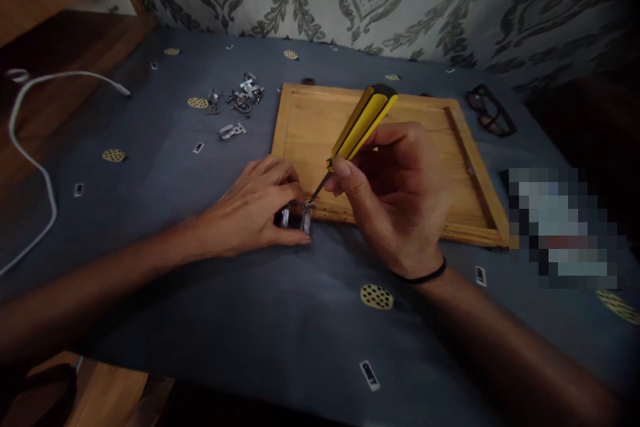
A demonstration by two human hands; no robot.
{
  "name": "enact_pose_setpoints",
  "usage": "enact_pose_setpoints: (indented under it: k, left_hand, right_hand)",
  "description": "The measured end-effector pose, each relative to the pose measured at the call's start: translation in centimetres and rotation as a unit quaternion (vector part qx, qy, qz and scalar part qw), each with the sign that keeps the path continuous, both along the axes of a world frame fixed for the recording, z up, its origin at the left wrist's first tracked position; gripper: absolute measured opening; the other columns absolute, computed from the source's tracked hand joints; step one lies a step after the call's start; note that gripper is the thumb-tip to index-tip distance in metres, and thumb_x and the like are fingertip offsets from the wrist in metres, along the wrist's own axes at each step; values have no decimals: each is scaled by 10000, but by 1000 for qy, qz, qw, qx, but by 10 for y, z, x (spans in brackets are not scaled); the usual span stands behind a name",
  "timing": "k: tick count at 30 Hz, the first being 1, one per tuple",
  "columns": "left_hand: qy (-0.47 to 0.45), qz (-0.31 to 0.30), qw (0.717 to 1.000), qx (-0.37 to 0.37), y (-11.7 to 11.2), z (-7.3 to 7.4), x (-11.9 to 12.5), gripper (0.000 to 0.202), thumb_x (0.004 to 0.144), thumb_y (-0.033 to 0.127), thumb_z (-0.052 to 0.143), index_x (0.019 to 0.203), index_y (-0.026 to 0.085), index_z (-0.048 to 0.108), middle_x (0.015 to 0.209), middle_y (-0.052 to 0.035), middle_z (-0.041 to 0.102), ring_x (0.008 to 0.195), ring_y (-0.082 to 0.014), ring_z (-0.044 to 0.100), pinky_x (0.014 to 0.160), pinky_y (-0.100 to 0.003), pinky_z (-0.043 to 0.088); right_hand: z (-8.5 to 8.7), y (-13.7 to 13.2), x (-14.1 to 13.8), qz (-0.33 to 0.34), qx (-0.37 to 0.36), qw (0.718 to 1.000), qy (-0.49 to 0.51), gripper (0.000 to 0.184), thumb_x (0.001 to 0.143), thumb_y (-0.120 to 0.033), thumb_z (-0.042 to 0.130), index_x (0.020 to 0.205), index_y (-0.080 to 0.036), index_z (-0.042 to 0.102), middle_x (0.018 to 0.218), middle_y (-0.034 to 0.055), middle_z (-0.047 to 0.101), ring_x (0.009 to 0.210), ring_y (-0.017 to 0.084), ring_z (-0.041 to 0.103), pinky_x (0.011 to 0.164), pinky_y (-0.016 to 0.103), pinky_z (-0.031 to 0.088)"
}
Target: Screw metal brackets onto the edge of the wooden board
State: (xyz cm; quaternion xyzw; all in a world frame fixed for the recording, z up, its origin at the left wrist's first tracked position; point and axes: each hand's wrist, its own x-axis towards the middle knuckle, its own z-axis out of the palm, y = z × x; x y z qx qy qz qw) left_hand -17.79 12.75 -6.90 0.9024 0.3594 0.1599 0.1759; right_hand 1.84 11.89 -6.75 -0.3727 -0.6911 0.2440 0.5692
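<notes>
My right hand [395, 197] is closed round a yellow and black screwdriver [361, 125], its tip pointing down-left onto a small metal hinge [304, 217]. That hinge sits at the near left edge of a flat wooden panel [380, 147] lying on a grey-blue cloth. My left hand [253, 208] presses on the hinge, thumb and fingers pinched round it. A black band circles my right wrist.
A pile of loose metal hinges [243, 97] and another single one [231, 131] lie at the back left. Dark glasses [490, 110] rest at the back right. A white cable [35, 147] runs down the left side. A patterned curtain hangs behind.
</notes>
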Motion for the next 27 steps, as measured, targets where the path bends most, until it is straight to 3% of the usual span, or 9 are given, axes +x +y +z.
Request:
enact_pose_setpoints:
  k: [7, 18, 27]
  left_hand:
    - [3, 1, 1000, -11, 0, 2, 0, 389, 809, 493, 812, 1031, 192, 704, 1115, -75, 630, 1099, -281, 535, 931, -407, 405]
    - [5, 3, 1000, -15, 0, 3, 1, 368, 817, 484, 807, 1029, 196, 721, 1147, -83, 628, 1125, -283, 530, 952, -426, 412]
    - [0, 3, 1000, -9, 0, 1, 1, 372, 809, 477, 818, 1043, 206, 718, 1142, -79, 624, 1110, -279, 535, 954, -419, 403]
  right_hand:
    - [2, -1, -1, 11, -12, 1000, 15, 284, 913, -473, 716, 989, -271, 532, 821, -29, 571, 606, 129, 602, 542, 310, 510]
    - [0, 0, 1, 39, -12, 999, 17, 234, 906, -333, 743, 1006, -273, 541, 885, -33, 565, 644, 117, 610, 575, 301, 510]
    - [6, 0, -1, 44, -16, 998, 31, 246, 905, -408, 741, 957, -277, 539, 842, -40, 580, 603, 114, 631, 535, 295, 495]
